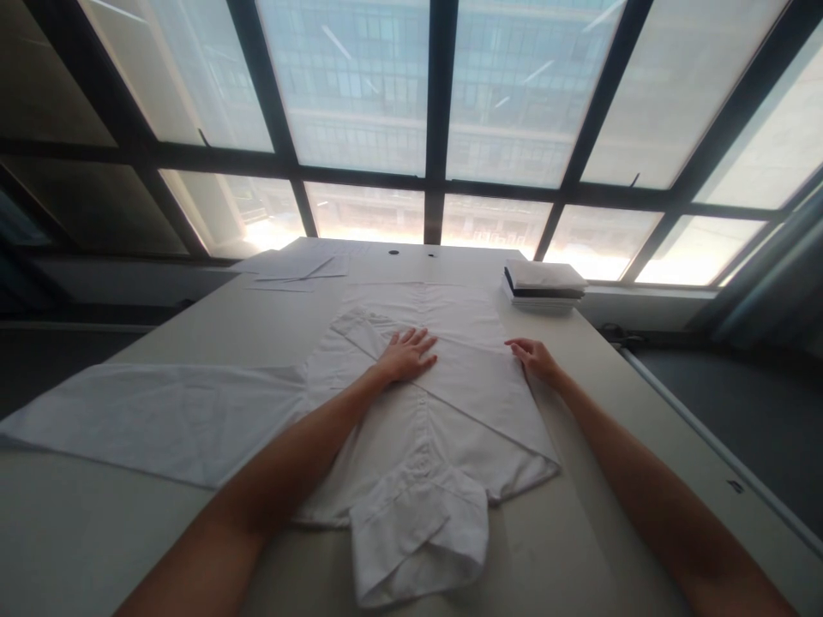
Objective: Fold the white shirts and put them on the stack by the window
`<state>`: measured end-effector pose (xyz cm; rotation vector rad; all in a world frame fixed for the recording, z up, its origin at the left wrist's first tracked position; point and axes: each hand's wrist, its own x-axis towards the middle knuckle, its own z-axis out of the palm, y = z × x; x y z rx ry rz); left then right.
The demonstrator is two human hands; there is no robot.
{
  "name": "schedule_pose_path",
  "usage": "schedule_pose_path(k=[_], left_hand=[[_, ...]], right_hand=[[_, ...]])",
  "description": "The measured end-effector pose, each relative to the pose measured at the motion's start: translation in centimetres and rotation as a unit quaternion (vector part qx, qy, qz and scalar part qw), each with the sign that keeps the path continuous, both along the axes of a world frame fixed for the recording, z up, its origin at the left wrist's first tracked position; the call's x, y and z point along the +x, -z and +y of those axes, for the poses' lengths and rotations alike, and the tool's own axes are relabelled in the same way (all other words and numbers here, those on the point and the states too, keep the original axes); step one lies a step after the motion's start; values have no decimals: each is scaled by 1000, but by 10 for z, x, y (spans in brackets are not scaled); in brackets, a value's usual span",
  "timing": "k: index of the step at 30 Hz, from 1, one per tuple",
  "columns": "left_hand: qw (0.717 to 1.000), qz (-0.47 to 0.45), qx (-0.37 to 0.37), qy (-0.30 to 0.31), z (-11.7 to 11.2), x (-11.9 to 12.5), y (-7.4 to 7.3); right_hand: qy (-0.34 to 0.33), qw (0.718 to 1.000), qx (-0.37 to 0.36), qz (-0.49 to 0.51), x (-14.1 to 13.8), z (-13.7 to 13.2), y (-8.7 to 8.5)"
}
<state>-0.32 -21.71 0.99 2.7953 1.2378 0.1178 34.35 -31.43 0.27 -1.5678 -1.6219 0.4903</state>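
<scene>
White shirt (pixel 472 377): left hand (pixel 408 354) flat atop, right hand (pixel 535 360) at edge.

The button-front shirt (pixel 463 407) is plain white, the table (pixel 270 334) off-white, the loose paper sheets (pixel 302 266) white. The stack (pixel 546 276) is white, banded with black. The window frame (pixel 441 94) is black, the curtain (pixel 765 278) grey-blue, the floor (pixel 739 411) dark grey.

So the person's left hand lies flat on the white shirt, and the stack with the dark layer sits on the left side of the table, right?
Not quite: the stack with the dark layer sits on the right side of the table, as the head view shows. The left hand does lie flat on the white shirt.
</scene>
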Motion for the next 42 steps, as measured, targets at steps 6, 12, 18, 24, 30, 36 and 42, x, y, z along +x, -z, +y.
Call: schedule_pose_path(k=[6,12,18,24,30,36,42], left_hand=[[1000,3,0,-4,0,-1,0],[1000,2,-2,0,-1,-1,-2],[1000,3,-6,-6,-1,-1,-2],[1000,-3,-6,-3,0,-1,0],[1000,-5,-1,-1,-2,-1,3],[999,6,-3,-37,15,-14,3],[972,7,12,-233,46,-52,4]], right_hand=[[12,1000,-6,-23,0,11,3],[72,987,-16,-144,-4,8,3],[97,940,-2,-327,-2,-15,-4],[84,944,40,-316,-52,-25,-11],[-38,939,-72,-333,-109,-24,4],[15,929,-109,-354,-97,-24,17],[18,929,-96,-357,-98,-25,20]])
